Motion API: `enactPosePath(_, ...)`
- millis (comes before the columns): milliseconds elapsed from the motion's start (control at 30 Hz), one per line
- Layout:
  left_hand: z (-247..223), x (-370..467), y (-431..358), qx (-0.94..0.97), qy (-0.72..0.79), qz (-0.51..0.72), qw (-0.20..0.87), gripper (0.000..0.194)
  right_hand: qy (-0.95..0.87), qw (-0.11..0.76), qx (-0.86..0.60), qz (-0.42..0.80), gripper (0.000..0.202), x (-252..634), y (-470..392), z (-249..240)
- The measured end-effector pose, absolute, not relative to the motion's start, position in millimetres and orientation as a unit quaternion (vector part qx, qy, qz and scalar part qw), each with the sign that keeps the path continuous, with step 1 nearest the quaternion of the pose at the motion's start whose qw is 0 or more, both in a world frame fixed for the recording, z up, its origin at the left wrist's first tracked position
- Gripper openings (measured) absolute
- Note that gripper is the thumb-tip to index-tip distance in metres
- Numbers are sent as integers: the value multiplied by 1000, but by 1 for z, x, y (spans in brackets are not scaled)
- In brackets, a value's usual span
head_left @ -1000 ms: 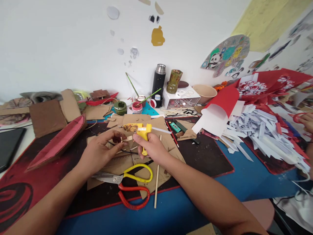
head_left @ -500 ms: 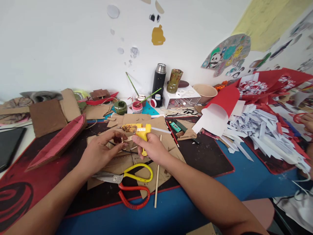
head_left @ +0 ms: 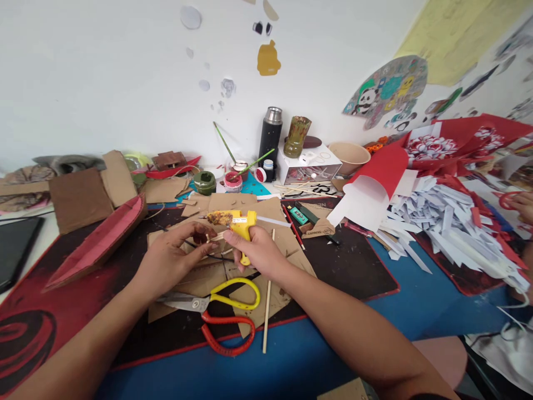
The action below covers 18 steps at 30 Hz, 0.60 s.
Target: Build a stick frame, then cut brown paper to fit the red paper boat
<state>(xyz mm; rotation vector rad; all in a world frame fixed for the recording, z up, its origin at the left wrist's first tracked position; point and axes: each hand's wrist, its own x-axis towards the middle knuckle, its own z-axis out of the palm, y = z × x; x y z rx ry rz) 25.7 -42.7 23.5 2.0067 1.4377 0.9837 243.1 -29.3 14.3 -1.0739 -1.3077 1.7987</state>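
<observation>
My right hand [head_left: 258, 249] is wrapped round the handle of a yellow hot glue gun [head_left: 244, 225], whose stained nozzle end points left. A clear glue stick [head_left: 272, 221] juts from its back. My left hand [head_left: 179, 250] pinches short thin wooden sticks [head_left: 215, 238] just below the nozzle; the right thumb is close to their other end. Under both hands lie cardboard pieces [head_left: 204, 278]. Nearer to me are large scissors [head_left: 200, 304] with one yellow and one red handle. A long wooden stick [head_left: 267, 316] lies to their right.
A cardboard boat [head_left: 100, 241] with a pink inside lies at left. Paint jars [head_left: 205, 182], a black flask [head_left: 270, 133] and a white box [head_left: 308, 166] stand along the wall. White paper strips [head_left: 449, 228] are heaped at right, near another person's hand [head_left: 523, 206].
</observation>
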Motion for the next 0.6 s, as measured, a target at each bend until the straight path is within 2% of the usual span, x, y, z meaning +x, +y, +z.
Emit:
enactPosePath(233,19,25,-42,724,526,359,267,38,-496,336,-416,684,38,242,-29,16)
enactPosePath(600,29,22,-39,669,557,362,333,61,-497,348,-424,673,41,243,-28,14)
